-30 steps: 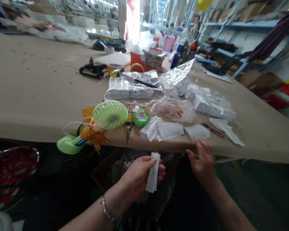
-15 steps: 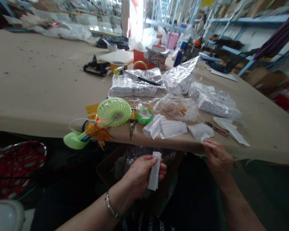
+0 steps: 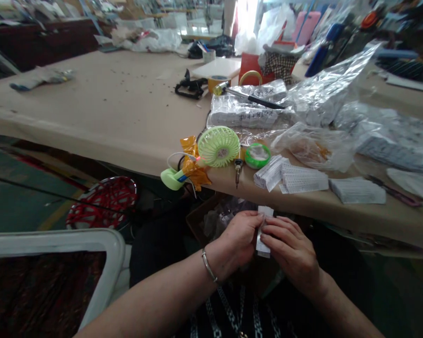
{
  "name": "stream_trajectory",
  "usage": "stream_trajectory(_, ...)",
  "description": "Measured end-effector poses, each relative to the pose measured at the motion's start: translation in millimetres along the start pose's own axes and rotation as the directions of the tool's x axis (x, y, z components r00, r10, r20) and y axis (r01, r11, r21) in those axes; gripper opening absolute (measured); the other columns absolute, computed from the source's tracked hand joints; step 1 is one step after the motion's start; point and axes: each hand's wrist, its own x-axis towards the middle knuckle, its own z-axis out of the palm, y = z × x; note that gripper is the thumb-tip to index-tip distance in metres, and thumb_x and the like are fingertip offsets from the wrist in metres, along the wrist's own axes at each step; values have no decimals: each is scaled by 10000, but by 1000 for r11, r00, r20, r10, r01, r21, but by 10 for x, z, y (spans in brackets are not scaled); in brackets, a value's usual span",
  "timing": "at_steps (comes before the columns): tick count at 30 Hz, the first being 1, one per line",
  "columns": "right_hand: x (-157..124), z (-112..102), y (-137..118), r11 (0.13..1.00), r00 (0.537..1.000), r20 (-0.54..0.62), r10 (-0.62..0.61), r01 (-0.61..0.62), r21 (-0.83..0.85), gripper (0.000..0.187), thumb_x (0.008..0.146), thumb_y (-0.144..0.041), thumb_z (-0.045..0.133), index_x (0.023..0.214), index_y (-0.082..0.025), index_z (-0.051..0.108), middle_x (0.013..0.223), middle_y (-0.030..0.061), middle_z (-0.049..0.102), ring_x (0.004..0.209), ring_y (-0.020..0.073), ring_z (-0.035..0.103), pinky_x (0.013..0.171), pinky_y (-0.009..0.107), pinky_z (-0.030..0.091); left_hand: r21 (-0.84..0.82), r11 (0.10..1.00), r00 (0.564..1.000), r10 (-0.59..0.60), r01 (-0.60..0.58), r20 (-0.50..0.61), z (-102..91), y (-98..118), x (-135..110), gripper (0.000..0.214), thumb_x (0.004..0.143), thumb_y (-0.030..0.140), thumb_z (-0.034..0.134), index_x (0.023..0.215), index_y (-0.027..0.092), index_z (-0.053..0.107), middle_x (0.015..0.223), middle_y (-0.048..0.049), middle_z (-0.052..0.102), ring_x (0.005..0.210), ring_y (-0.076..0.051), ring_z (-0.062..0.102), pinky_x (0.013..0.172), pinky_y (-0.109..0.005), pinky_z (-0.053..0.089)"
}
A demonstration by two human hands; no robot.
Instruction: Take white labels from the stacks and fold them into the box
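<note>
In front of the table edge my left hand (image 3: pixel 242 234) is closed on a small stack of white printed paper labels (image 3: pixel 264 246), held upright between thumb and fingers. My right hand (image 3: pixel 291 246) meets it from the right, its bent fingers pressed on the same labels. Whether anything else is pinched under the right fingers is hidden. On the table edge above lie more label stacks: a bundle (image 3: pixel 270 172), a fanned pile (image 3: pixel 305 178) and a neat pile (image 3: pixel 357 190). A dark-handled cutter (image 3: pixel 402 195) lies beside the right pile.
A green fan (image 3: pixel 218 146) is taped at the table edge, near a soldering iron (image 3: pixel 238 171) and green tape roll (image 3: pixel 257 156). Plastic-wrapped bundles (image 3: pixel 243 115) lie behind with a hammer (image 3: pixel 254 98). A white bin (image 3: pixel 114 244) and red basket (image 3: pixel 102 202) stand left.
My right hand has moved left from the right label pile, where it pinched something whitish, to the labels in my left hand. The view has swung to the left.
</note>
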Motion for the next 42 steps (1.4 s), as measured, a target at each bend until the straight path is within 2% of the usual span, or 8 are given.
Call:
stream_trajectory(17,-58,-56,-4,999,991,130,-34,32,19,330,809,-91,575,1122,-194,602,1046,64,699,1117,223,580,989,455,426,30,999,995,-19,17,95,-35,-35,-48,164,673,196,727,700,75,619,629,-38,593,492,-74,522,469,-176,371)
stream_trajectory(21,-107,-96,35,965,985,-15,172,-165,205,350,777,-152,636,1122,-199,595,1084,97,658,1118,264,563,955,473,449,86,994,993,-74,66,92,-32,9,-94,127,790,220,619,788,94,614,623,-38,597,479,-101,548,487,-214,435)
stream_trajectory(23,-114,-105,102,849,901,-47,431,-388,358,297,802,-180,610,1097,-214,604,1079,91,646,1074,245,588,917,425,481,160,980,983,-141,121,116,-29,32,-136,155,842,240,553,863,98,611,659,-52,615,477,-113,568,493,-238,464)
stream_trajectory(25,-99,-97,187,612,780,137,611,-575,544,321,806,-223,611,1127,-235,591,1054,71,657,976,210,633,839,354,521,226,961,970,-195,159,147,-29,43,-176,165,859,244,524,877,100,603,682,-59,624,474,-111,576,485,-237,472)
stream_trajectory(28,-49,-63,287,147,615,588,526,-746,650,445,743,-280,681,1173,-241,577,987,50,680,820,170,659,706,273,536,287,940,949,-246,183,199,-41,34,-214,180,838,272,560,829,95,593,661,-54,620,467,-103,573,470,-220,470)
stream_trajectory(31,7,-21,309,-125,557,725,406,-752,647,409,662,-266,749,1056,-230,644,1014,40,670,845,157,644,749,257,513,310,932,933,-269,190,238,-71,14,-227,225,806,314,606,803,89,591,648,-45,613,460,-91,564,470,-211,471)
stream_trajectory(38,88,58,238,-257,577,727,373,-688,679,199,631,-270,780,783,-209,667,1109,35,636,997,191,612,838,292,486,357,918,938,-261,169,227,-136,-32,-221,194,791,299,611,808,109,578,616,-22,596,426,-77,537,446,-191,453)
stream_trajectory(42,65,61,216,-93,586,665,463,-715,693,262,705,-313,721,949,-246,656,1084,44,655,943,191,634,810,316,506,357,922,951,-231,147,206,-133,-26,-226,219,785,325,623,783,111,576,603,-9,579,421,-71,526,438,-187,440)
